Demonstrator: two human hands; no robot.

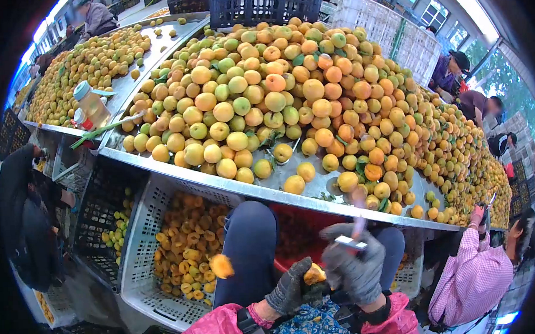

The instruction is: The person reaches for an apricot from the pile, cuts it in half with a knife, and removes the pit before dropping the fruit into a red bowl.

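My left hand (288, 287), in a dark grey glove, is closed on a cut apricot piece (314, 275) with its orange flesh showing. Close beside it, my right hand (358, 267), also gloved in grey, grips what looks like a small knife (351, 242); motion blurs the tool, and a pale flat metal part catches the light. An apricot half (221, 266), smeared by motion, is in the air left of my left hand. Below it a grey plastic crate (135, 271) holds many cut apricot halves (185, 246). A red container (293, 216) sits between my knees, partly hidden.
A metal table (268, 193) heaped with whole apricots (312, 90) spans the front. A black crate (95, 223) with greenish fruit stands left of the grey one. At right sits a person in a pink checked shirt (471, 272). A bottle (91, 103) stands on the left table.
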